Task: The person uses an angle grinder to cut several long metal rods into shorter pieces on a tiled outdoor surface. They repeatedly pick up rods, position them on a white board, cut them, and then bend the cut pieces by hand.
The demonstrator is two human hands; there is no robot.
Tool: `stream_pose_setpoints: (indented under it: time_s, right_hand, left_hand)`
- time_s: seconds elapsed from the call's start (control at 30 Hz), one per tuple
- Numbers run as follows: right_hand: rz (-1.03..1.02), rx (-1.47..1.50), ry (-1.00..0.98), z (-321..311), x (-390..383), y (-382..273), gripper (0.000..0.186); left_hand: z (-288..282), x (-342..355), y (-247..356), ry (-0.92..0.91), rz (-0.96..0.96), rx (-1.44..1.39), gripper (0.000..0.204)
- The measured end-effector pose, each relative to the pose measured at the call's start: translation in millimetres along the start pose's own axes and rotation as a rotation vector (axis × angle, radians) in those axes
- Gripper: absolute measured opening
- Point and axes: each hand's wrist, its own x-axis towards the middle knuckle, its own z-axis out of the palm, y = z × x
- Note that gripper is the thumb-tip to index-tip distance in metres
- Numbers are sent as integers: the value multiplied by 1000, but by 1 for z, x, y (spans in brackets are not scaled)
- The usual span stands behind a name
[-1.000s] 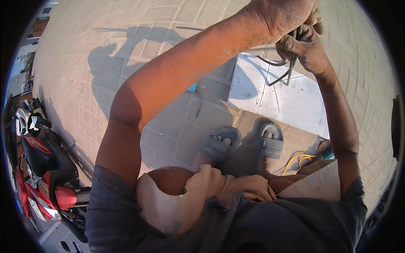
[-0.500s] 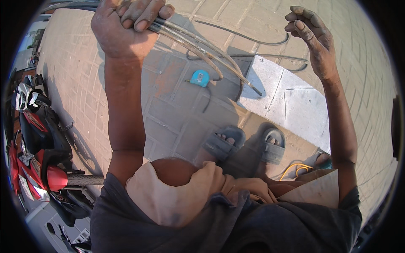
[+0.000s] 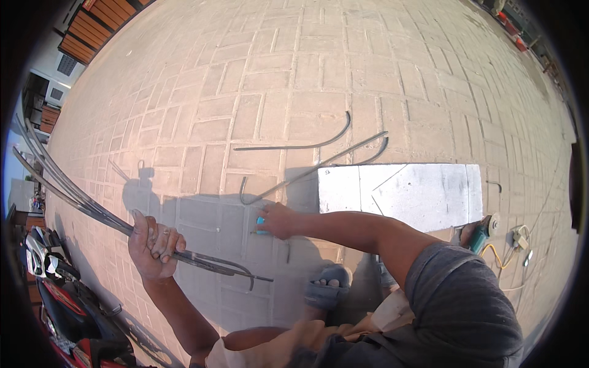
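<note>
My left hand point(image 3: 154, 246) is wrapped around a bundle of long, thin metal rods point(image 3: 80, 195). The rods run from the far left edge, through my fist, to hooked and straight ends above the paving. My right hand point(image 3: 280, 222) is down at ground level, closed over a blue tape measure point(image 3: 261, 224); part of the tape measure shows beside my fingers, and the rest is hidden. Just beyond that hand, a rod with a hooked end point(image 3: 307, 174) lies on the paving. A shorter bent rod point(image 3: 294, 148) lies farther off.
A white marked slab point(image 3: 423, 190) lies to the right of my hand. Past its near right corner are an angle grinder point(image 3: 481, 236) and its yellow cord point(image 3: 491, 250). My sandalled foot point(image 3: 327, 286) is close by. Parked motorcycles point(image 3: 67, 300) stand at the left.
My right hand has dropped from the raised position to the tape measure on the ground and closed over it. My left hand still holds the rods. The view has shifted to show more paving ahead.
</note>
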Motion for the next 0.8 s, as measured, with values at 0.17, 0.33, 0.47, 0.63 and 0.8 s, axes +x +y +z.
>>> stream_pose_setpoints:
  time_s: [0.17,0.33,0.47,0.63,0.8]
  right_hand:
    - [5,123,88,-35,3,2,63]
    - [341,615,558,-143,-12,23,78]
    - [73,822,1004,-228,10,-2,81]
    - [-199,496,1154,-263,26,-7,80]
    - [-337,356,859,-268,14,10,76]
  left_hand:
    - [-29,16,-40,77,-112,-7,49]
    - [-33,49,-77,159,-199,16,55]
    - [20,45,-63,267,-180,239,71]
    - [3,80,-74,-44,-118,85,66]
    - [51,81,-80,-32,-116,118,66]
